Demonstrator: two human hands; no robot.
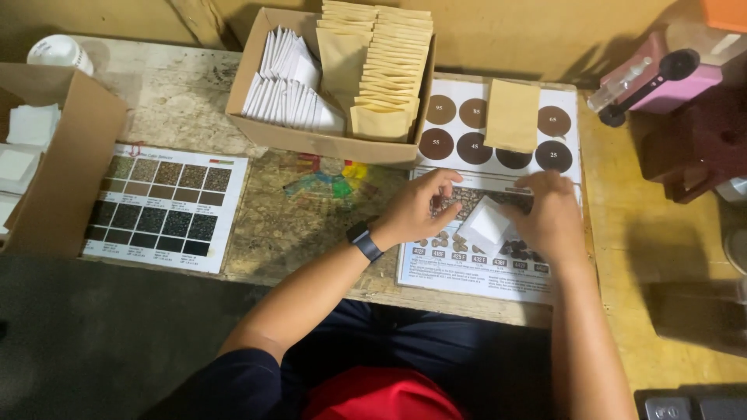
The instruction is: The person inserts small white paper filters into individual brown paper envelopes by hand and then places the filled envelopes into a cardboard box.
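Desk: your worn, stained desk (187, 101) carries everything.
Under your hands: a printed chart sheet (498, 272).
Beyond them: a cardboard box (311, 141) of envelopes.
To their left: a swatch chart (159, 206).

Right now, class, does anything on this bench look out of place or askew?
One tan envelope lies loose on the dot chart, covering part of it, apart from the stack in the box. The tabletop is badly worn and paint-stained. Both hands hold a small white packet; nothing looks spilled.
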